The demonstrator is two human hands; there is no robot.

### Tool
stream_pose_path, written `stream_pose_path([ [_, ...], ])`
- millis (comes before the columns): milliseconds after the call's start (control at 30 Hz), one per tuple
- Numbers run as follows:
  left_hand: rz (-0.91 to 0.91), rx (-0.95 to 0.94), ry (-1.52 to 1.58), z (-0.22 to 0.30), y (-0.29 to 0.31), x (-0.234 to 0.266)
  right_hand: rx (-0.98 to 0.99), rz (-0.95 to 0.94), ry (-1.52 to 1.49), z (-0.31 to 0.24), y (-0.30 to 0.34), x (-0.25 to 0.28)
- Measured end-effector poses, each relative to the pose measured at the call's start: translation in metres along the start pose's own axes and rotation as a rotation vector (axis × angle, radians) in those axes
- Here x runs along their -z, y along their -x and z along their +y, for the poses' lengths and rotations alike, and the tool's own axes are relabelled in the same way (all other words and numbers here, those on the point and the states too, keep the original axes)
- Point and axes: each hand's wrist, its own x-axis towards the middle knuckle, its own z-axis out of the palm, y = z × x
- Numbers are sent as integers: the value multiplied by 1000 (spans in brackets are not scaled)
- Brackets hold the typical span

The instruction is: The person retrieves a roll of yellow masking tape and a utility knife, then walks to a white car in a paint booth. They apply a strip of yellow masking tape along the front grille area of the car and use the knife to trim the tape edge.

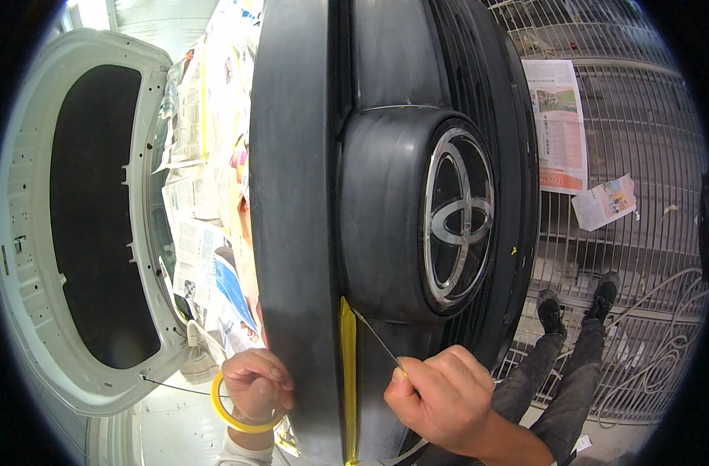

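A black car front panel [296, 194] with a chrome oval emblem [457, 217] fills the middle. A strip of yellow masking tape [348, 380] runs along a groove from the lower edge to beside the raised emblem housing [382, 210]. My right hand [446, 396] is closed round a thin metal pick [379, 338], whose far tip meets the panel near the tape's upper end. My left hand [260, 382], fingers curled in, lies over the panel's left edge, left of the tape. A roll of yellow tape [217, 400] hangs round its wrist; nothing shows in its fingers.
Newspaper sheets [187, 256] cover the area left of the panel. Beyond stands a white vehicle panel [83, 54] with a dark centre. At right is a metal floor grate [626, 109] bearing newspaper [558, 132], a torn sheet [603, 203] and a coiled hose [657, 353].
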Motion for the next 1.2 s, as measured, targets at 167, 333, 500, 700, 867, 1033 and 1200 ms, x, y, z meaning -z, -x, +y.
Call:
stream_pose_path([
  [167,-15,-8,10,-1,0,1,5,16,38,1,0,-4],
  [333,-17,-10,13,-1,0,1,10,-2,32,2,-3,-3],
  [500,-21,-7,-20,-1,0,2,182,-74,95,5,-5,0],
  [700,-16,-26,-24,-2,1,2,9,-2,53,-1,6,-3],
  [867,-31,-28,5,-3,1,3,-9,-6,55,-2,9,-4],
  [1033,-43,-32,3,-3,1,3,-8,2,89,-6,8,-3],
  [1200,-45,-27,5,-2,0,2,101,36,38,-6,2,1],
])
